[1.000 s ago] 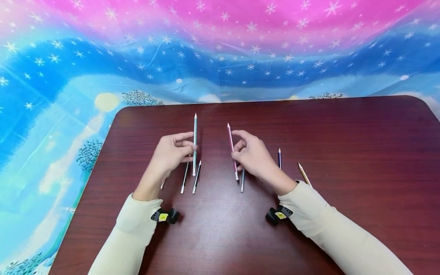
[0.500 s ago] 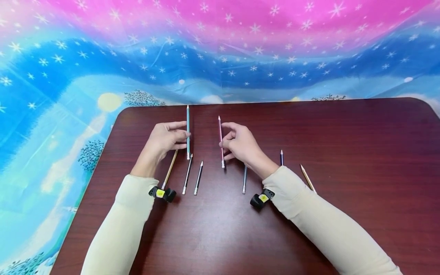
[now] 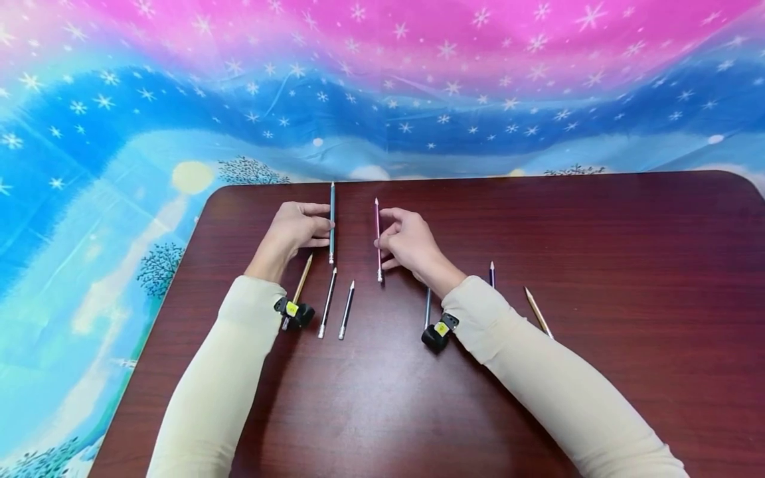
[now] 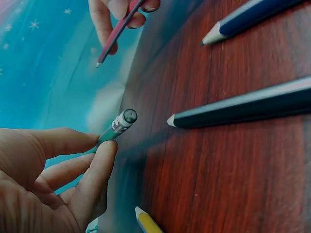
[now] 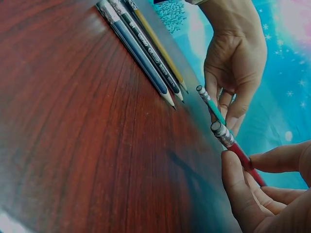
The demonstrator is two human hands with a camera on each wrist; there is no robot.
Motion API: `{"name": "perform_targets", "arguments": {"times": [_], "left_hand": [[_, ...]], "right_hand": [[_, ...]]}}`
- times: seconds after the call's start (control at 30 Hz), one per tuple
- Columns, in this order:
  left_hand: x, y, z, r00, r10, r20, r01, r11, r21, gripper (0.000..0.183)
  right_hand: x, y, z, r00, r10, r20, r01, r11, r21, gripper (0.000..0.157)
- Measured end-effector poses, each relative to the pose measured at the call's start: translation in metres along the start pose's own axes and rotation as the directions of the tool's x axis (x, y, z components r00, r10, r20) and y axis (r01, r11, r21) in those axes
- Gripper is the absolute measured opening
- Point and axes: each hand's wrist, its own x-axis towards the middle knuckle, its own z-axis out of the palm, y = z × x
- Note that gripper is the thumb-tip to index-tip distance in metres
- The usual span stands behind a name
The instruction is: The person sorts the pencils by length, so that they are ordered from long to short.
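My left hand (image 3: 294, 226) pinches a teal pencil (image 3: 332, 207) between thumb and fingers, point toward the far edge. In the left wrist view its dark eraser end (image 4: 129, 116) faces the camera, off the tabletop. To the right, my right hand (image 3: 412, 240) pinches a pink pencil (image 3: 377, 222) the same way, its silver ferrule (image 5: 222, 134) showing in the right wrist view. A gap separates the two pencils. Behind the left hand lie a gold pencil (image 3: 303, 277) and two dark pencils, the left one (image 3: 328, 304) and the right one (image 3: 347, 309).
A blue-grey pencil (image 3: 427, 307) lies partly under the right wrist. Further right are a dark blue pencil (image 3: 492, 273) and a second gold pencil (image 3: 537, 309), both partly hidden by the sleeve. The brown table (image 3: 627, 265) ends at a snowflake-patterned cloth (image 3: 382, 99).
Both hands have moved toward the far edge with their pencils. The right hand has also gone left, narrowing the gap between the pencils. More of the gold pencil on the left now shows.
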Motion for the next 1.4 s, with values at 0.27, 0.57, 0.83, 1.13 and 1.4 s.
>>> {"name": "perform_targets", "arguments": {"times": [0.27, 0.57, 0.83, 1.13, 1.4], "left_hand": [[0.01, 0.002, 0.006, 1.0, 0.012, -0.012, -0.011, 0.997, 0.076, 0.05], [0.014, 0.002, 0.008, 0.999, 0.011, -0.047, -0.005, 0.992, 0.125, 0.047], [0.014, 0.003, 0.013, 0.993, 0.043, -0.109, -0.025, 0.987, 0.16, 0.044], [0.016, 0.0, 0.012, 0.993, 0.033, -0.11, -0.018, 0.99, 0.138, 0.043], [0.018, -0.001, 0.013, 0.996, 0.029, -0.09, -0.02, 0.994, 0.105, 0.045]], "right_hand": [[0.009, 0.0, 0.005, 1.0, 0.005, -0.019, -0.005, 1.0, -0.006, 0.066], [0.02, 0.002, 0.011, 1.0, 0.013, -0.005, -0.013, 0.999, 0.036, 0.068], [0.027, 0.004, 0.016, 1.0, 0.023, -0.017, -0.022, 0.999, 0.049, 0.067], [0.033, 0.007, 0.018, 0.999, 0.033, -0.025, -0.03, 0.994, 0.107, 0.068], [0.038, 0.009, 0.02, 0.999, 0.027, -0.036, -0.021, 0.989, 0.147, 0.065]]}}
